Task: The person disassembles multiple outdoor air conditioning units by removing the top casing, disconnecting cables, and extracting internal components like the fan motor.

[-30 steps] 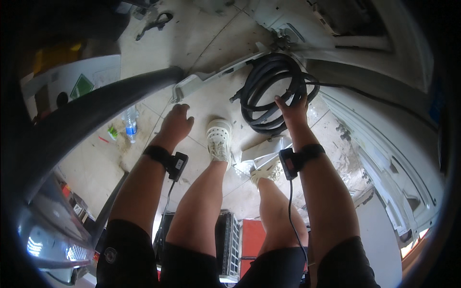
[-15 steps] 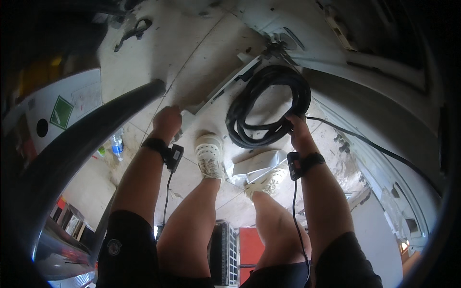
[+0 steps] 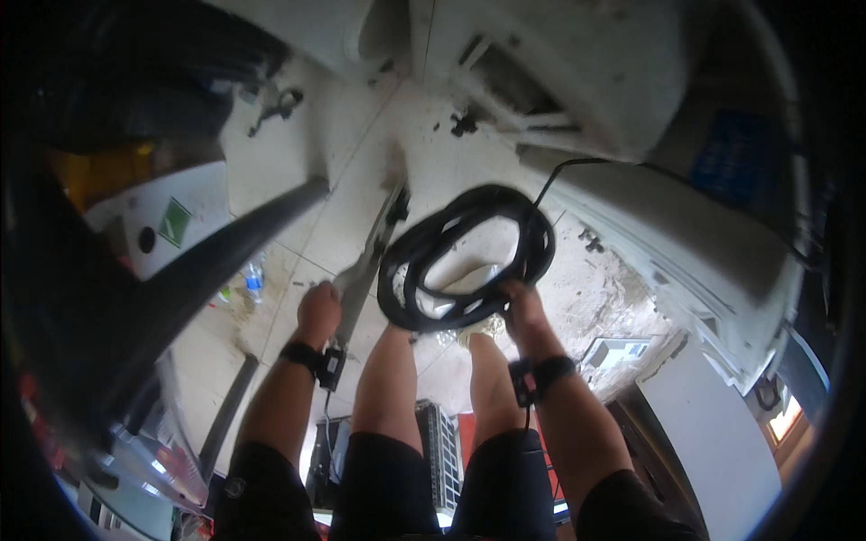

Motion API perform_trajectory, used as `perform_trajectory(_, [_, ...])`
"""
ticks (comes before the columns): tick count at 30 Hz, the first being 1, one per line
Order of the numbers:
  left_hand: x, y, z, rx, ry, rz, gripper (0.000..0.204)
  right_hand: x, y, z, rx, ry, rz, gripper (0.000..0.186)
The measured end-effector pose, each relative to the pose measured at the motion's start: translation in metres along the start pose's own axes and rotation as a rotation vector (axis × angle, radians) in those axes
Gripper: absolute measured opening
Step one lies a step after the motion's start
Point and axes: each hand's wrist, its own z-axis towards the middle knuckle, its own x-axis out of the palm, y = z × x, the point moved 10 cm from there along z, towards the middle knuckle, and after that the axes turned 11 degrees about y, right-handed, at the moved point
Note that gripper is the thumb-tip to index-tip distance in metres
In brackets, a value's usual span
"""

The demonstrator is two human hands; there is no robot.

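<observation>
My left hand [image 3: 319, 313] is closed around a long, flat whitish strip [image 3: 368, 261] with a black fitting near its far end. The strip slants away from me above the floor. My right hand [image 3: 526, 313] grips the lower right side of a thick black cable coil [image 3: 393, 287], made of several loops. The coil hangs in front of my shins and covers most of my shoes. A thinner black cable [image 3: 577, 161] runs from beside the coil off to the right. A wrist strap with a small box is on each of my forearms.
A long dark tube-like bar [image 3: 262, 212] juts in from the left. Behind it stand a white box [image 3: 203, 203] with a green diamond label and a plastic bottle [image 3: 253, 282]. Large white panels [image 3: 667, 243] line the right. A dark clip-like piece [image 3: 276, 110] lies on the tiled floor.
The coil has come nearer to me and a little left, over my shins. The strip has swung more upright and nearer. My view has shifted, and the right-hand cable now arches higher.
</observation>
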Motion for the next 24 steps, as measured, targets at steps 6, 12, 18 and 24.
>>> perform_trajectory(6, [-0.024,0.022,-0.131,0.153,0.093,0.214,0.015,0.05,0.048,-0.138,-0.036,0.2,-0.251,0.063])
perform_trajectory(12, [-0.089,0.042,-0.211,-0.074,0.243,-0.198,0.027,0.101,0.129,-0.283,-0.169,0.231,-0.363,0.054])
perform_trajectory(18, [-0.239,-0.051,-0.313,0.191,-0.033,0.025,0.03,0.156,0.243,-0.387,-0.414,0.328,-0.301,0.055])
perform_trajectory(24, [-0.33,-0.116,-0.376,0.28,-0.159,-0.141,0.025,0.138,0.295,-0.396,-0.377,0.284,0.301,0.028])
